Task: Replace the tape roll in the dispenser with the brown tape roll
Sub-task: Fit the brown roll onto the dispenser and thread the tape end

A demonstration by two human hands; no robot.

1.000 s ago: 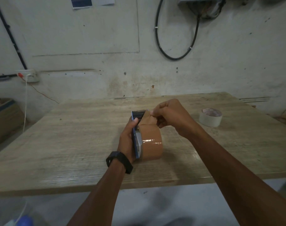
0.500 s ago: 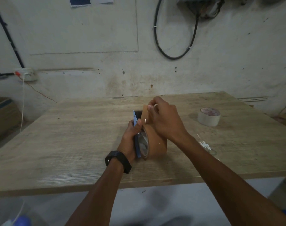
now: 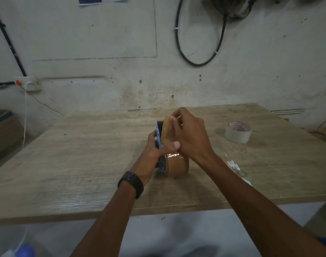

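Observation:
A blue tape dispenser (image 3: 159,136) stands on the wooden table (image 3: 84,154) with the brown tape roll (image 3: 178,165) mounted in it. My left hand (image 3: 156,148) grips the dispenser's frame from the left, its thumb lying across the roll. My right hand (image 3: 189,134) covers the top of the roll and pinches the loose brown tape end near the dispenser's front. A whitish tape roll (image 3: 238,132) lies flat on the table to the right, apart from both hands.
Small clear scraps of tape (image 3: 236,167) lie on the table by my right forearm. A cardboard box (image 3: 2,132) stands on the floor at left. A white cord (image 3: 24,119) hangs from a wall socket. The table's near edge runs under my forearms.
My right hand has moved left and down over the roll, drawing the loose tape end toward the dispenser's front. My left thumb now lies across the roll.

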